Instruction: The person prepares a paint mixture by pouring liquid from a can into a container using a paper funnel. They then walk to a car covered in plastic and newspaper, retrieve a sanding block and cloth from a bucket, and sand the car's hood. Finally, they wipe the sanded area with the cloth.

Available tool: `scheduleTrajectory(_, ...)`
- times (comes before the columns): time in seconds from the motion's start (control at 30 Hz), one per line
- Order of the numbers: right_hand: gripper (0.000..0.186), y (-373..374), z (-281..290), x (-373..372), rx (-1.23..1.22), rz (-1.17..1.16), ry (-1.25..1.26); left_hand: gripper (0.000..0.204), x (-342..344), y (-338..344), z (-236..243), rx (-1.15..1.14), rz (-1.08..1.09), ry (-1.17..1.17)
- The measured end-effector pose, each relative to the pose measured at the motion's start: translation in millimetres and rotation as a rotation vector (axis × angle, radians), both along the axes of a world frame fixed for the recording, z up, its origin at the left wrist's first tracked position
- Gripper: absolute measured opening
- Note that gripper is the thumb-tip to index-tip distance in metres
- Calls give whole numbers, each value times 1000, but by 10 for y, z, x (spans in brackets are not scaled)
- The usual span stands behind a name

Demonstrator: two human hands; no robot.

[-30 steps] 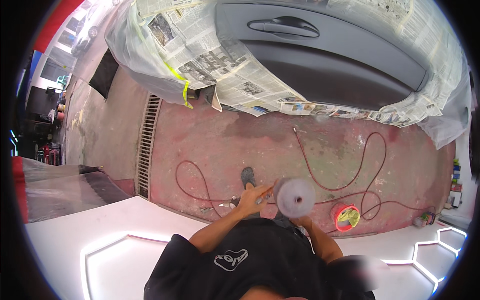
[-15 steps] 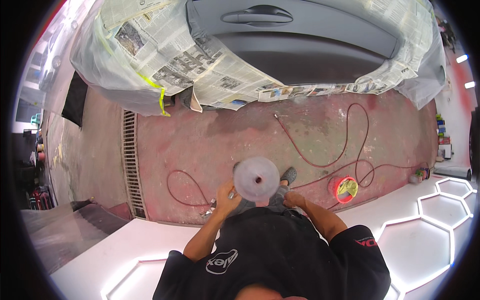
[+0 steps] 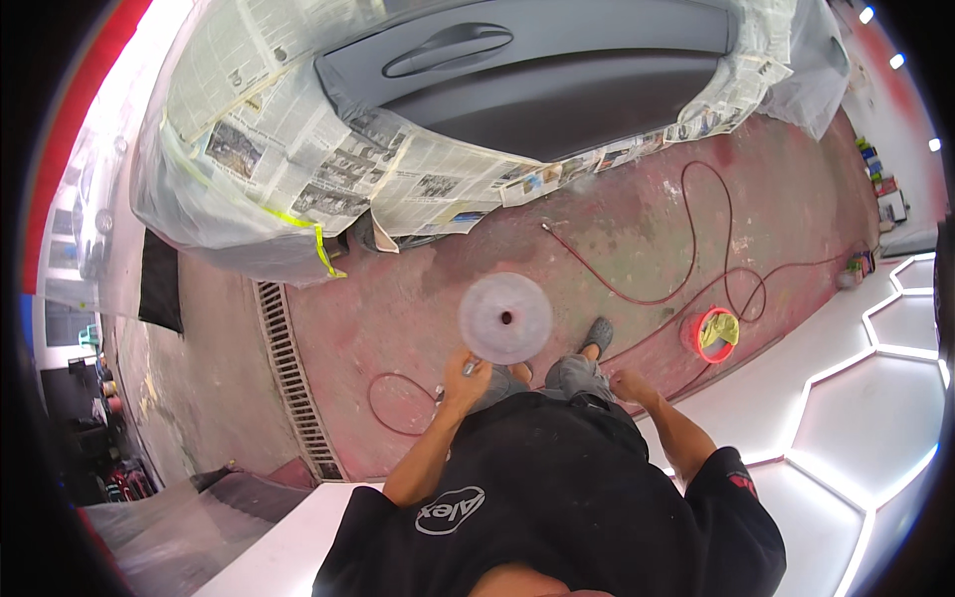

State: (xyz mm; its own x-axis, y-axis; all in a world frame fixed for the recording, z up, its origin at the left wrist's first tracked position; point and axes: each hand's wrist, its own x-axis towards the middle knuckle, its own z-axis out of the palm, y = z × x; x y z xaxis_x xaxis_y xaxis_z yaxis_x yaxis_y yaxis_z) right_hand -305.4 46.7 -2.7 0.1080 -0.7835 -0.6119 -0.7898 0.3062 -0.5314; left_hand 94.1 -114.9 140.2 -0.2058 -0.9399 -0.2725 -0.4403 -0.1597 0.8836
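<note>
My left hand [image 3: 468, 383] grips a spray gun [image 3: 470, 366]; its round translucent cup [image 3: 505, 333] faces up and hides most of the gun. My right hand [image 3: 629, 386] hangs by my right leg, fingers curled; anything inside them is too small to make out. In front of me a grey car door [image 3: 527, 99] with a recessed handle is framed by newspaper masking [image 3: 279, 159] and plastic sheeting [image 3: 806, 85].
A red hose [image 3: 647, 298] snakes over the stained floor [image 3: 617, 239], near a red bucket [image 3: 714, 350] holding yellow cloth. A drain grate [image 3: 293, 373] runs at left. A white lit hexagon-patterned panel [image 3: 860, 428] lies behind me at right. Small containers [image 3: 880, 179] line the far right.
The view has turned and shifted. The spray gun, which both hands were near, has moved forward in my left hand; my right hand has dropped away to the right beside my leg.
</note>
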Motion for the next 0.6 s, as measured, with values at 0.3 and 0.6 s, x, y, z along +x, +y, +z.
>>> scheduleTrajectory(0.3, 36, 1368, 32, -18, 24, -403, -74, 30, -78, -88, 185, -18, -94, -77)
scheduleTrajectory(0.6, 41, 2450, -1095, -109, -198, -1049, -846, 31, -571, -177, 537, -74, -137, -20)
